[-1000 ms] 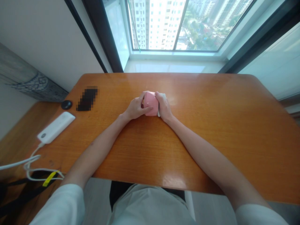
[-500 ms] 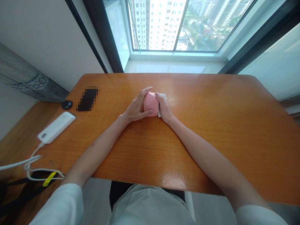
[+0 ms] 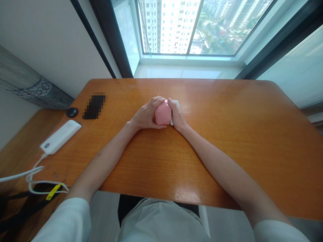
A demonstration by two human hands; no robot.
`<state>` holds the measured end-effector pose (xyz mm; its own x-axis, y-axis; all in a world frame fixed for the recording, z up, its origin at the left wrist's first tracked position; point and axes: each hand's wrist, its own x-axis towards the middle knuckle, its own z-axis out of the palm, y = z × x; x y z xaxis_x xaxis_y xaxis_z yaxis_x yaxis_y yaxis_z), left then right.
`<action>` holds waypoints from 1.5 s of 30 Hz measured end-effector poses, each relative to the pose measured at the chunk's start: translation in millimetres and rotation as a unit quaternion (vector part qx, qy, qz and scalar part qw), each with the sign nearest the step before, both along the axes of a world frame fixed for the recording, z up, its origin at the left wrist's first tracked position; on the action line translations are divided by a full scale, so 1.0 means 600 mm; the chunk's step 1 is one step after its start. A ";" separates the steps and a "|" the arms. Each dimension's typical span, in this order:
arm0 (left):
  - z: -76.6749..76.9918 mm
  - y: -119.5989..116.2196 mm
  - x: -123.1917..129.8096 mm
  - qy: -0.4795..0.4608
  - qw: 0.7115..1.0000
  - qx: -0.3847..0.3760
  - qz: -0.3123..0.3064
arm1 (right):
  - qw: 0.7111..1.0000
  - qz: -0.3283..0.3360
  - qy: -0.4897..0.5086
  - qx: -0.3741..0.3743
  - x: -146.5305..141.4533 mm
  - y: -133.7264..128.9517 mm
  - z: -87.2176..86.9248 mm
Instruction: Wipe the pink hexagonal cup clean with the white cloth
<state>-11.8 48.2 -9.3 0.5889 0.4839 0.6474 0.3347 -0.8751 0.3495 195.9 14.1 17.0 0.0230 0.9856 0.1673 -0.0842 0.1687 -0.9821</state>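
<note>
A small pink rounded object, its kind unclear, sits between my two hands over the middle of the wooden desk. My left hand curves round its left side, fingers over the top and thumb along the near lower edge. Against its right side presses my right hand, closed on a crumpled white cloth or tissue. Most of that white piece is covered by the fingers; a bit shows below and behind them. Whether the pink object rests on the desk I cannot tell.
On the desk's left lie a white power bank with a white cable, a round black object and a blurred-out dark item. Black straps with a yellow tag lie at the lower left. A window is beyond the desk.
My left hand has shifted its grip: its fingers have curled over the top of the pink object and its thumb has slid lower. The pink object has turned slightly; my right hand stays put.
</note>
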 end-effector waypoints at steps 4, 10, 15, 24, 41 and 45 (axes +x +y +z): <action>0.003 -0.006 0.006 -0.009 1.000 -0.015 0.013 | 1.000 0.000 0.003 -0.003 0.001 0.004 -0.008; 0.010 -0.017 0.017 -0.032 0.998 -0.053 0.027 | 1.000 -0.009 0.006 0.003 0.004 0.009 -0.022; 0.014 -0.020 0.025 -0.042 0.992 -0.103 0.050 | 1.000 -0.015 -0.005 0.006 0.005 0.011 -0.024; 0.008 -0.012 0.029 -0.107 0.960 -0.258 0.013 | 1.000 0.005 -0.015 0.013 0.004 0.001 -0.012; 0.014 -0.014 0.027 -0.092 0.970 -0.222 0.033 | 1.000 0.000 -0.026 -0.001 0.002 -0.003 -0.005; 0.017 -0.013 0.025 -0.092 0.963 -0.249 0.051 | 1.000 -0.002 -0.029 0.008 0.001 -0.003 -0.006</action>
<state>3.1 40.1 0.9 0.4191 0.8110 0.4082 0.3032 -0.5488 0.7790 196.6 12.3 13.6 0.0167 0.9828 0.1839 -0.0274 0.1843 -0.9825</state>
